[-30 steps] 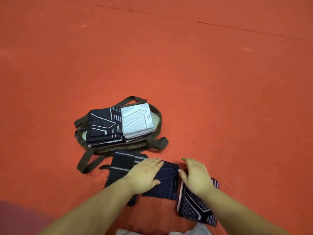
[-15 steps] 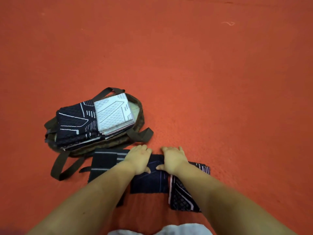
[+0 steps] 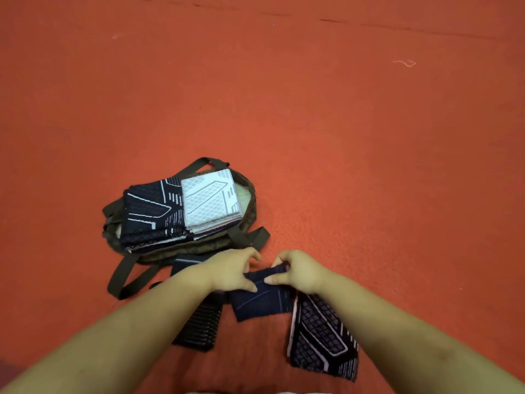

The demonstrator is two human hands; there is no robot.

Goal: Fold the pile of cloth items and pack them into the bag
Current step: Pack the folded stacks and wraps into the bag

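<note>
Navy cloth (image 3: 260,302) w/ pale stripes, far edge pinched, both hands.

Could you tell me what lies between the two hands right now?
In the head view, the left hand and right hand both grip the top edge of a dark navy cloth; only that cloth spans the gap.

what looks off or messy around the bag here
Nothing damaged or spilled. The folded cloth stacks sit above the rim of the green bag, with its straps splayed on the floor. Both hands grip a navy cloth.
</note>
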